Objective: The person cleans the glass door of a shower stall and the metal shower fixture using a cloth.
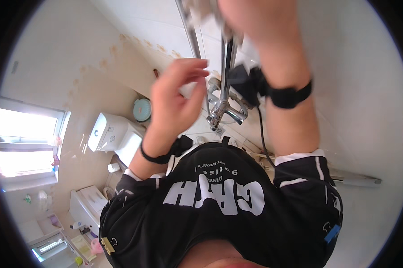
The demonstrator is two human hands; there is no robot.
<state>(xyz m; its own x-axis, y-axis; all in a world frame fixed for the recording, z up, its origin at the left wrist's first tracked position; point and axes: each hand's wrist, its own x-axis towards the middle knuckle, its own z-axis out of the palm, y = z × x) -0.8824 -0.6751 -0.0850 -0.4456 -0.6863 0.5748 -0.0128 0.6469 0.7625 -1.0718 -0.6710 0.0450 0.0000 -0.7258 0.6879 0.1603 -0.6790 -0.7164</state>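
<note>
My right hand (257, 18) is raised at the top edge, beside the upper part of a chrome shower pipe (227, 67). It is blurred and its fingers are mostly out of sight. A blurred pale thing (198, 10) shows next to it; I cannot make out what it is. My left hand (180, 91) is lifted left of the pipe, fingers loosely bent and thumb apart, holding nothing visible. Close past its fingertips runs a metal shower hose (191, 33). Below, the pipe meets a chrome shower mixer (224, 111) on the wall.
Left of me stand a white box-shaped fixture (107, 134) and a teal basin (142, 110). A white paper roll (114, 167) hangs near them. Further left is a bright window (27, 138). A long grey-white handle (362, 180) sticks out on the right.
</note>
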